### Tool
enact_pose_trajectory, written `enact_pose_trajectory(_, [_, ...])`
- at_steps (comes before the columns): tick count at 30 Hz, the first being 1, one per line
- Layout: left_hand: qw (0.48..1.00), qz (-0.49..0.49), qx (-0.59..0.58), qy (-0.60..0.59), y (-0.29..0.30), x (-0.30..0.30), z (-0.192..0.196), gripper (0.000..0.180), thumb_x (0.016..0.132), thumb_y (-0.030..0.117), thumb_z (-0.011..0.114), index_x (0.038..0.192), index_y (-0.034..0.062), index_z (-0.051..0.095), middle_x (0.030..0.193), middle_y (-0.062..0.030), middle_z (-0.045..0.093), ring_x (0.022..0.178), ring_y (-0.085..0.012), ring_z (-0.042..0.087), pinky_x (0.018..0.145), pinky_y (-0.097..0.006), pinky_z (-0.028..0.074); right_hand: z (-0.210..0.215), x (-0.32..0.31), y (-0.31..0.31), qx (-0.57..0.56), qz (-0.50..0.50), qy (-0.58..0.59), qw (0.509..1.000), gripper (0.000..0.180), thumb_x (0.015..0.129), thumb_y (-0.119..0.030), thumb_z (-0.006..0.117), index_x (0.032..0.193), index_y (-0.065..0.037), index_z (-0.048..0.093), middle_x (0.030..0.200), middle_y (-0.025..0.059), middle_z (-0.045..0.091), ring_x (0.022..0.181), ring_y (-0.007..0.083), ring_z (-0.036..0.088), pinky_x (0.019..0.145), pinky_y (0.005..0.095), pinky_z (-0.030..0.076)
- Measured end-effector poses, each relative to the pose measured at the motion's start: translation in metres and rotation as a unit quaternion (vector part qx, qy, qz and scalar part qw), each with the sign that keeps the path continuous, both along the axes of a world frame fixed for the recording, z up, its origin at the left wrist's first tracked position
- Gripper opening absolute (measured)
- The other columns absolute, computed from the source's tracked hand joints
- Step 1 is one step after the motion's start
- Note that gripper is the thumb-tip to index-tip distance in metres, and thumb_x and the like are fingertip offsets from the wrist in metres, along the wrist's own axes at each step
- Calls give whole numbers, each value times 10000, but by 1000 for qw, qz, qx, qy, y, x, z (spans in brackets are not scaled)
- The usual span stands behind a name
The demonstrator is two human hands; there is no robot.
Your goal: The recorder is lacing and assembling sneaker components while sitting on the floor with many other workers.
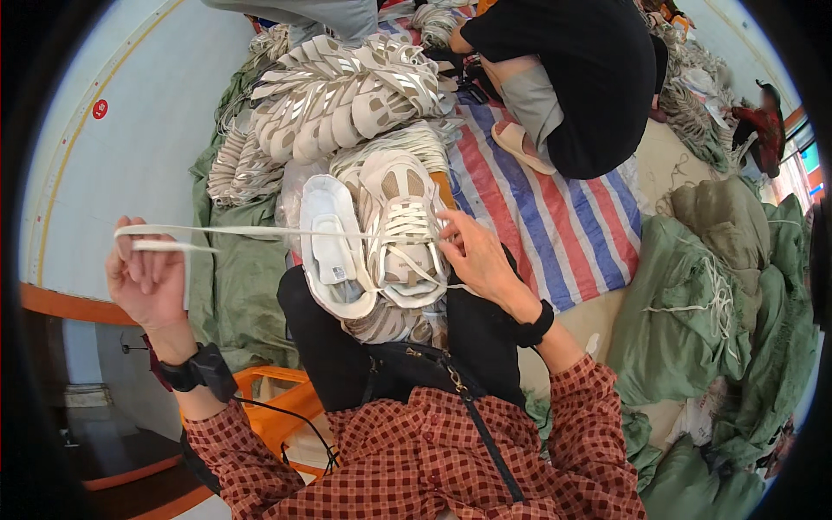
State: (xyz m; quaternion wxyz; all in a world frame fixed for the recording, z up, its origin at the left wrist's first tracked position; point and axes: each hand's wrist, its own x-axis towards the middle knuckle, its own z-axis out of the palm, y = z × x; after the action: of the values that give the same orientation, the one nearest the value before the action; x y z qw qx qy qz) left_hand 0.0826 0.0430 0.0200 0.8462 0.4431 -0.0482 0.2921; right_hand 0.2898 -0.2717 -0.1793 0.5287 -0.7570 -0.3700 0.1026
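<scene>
On my lap lies a beige and grey sneaker upper (394, 178), toe pointing away from me, with white lacing crossed over its front. A flat white shoelace (269, 231) runs taut leftward from it to my left hand (149, 282), whose raised fingers are closed round the lace, a short end hanging loose. My right hand (484, 263) is at the upper's right edge, thumb and fingers pinched there beside the eyelets; what exactly lies between the fingertips is partly hidden. Just left of the upper rests a white, hollow shoe-shaped form (314, 212) with a small label inside.
Ahead, a large pile of sneaker uppers (347, 100) is stacked near bundled laces (403, 143). A person in black (572, 78) crouches on a striped sheet (555, 221) at the far right. Green sacks (676, 303) lie right; an orange stool (277, 399) stands at my left.
</scene>
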Motion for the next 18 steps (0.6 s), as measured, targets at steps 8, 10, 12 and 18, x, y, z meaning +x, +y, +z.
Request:
enact_pose_trajectory(8, [716,243,524,392,-30,34,-94,261,882,107,574,1138,70,616,677,53,477,587,-41,427,538,-198,366,17,-20,-11,-80,-51,-25,995,171,876,-177,641,901,-10,611,711,132,630,634,257,622,587,341,482])
enact_pose_trajectory(10, [771,229,478,352,-67,51,-112,220,868,57,577,1080,53,634,747,21,525,656,-66,485,584,-216,404,19,-29,-18,-154,-41,-107,981,193,876,-211,646,872,-24,597,682,129,628,606,291,622,554,362,473])
enact_pose_trajectory(12, [758,207,556,271,-89,64,-131,272,802,25,641,1072,56,630,802,-63,573,710,-140,572,629,-265,471,19,-37,-25,-194,-32,-121,973,185,881,-221,632,843,-43,597,648,105,627,585,300,623,544,374,474])
enact_pose_trajectory(18, [652,184,708,200,-127,98,-159,285,670,23,717,934,74,623,966,-100,570,946,-301,552,788,-383,450,18,-37,-32,-140,-20,-166,976,120,881,-180,605,832,-70,597,660,90,610,608,316,607,530,404,450])
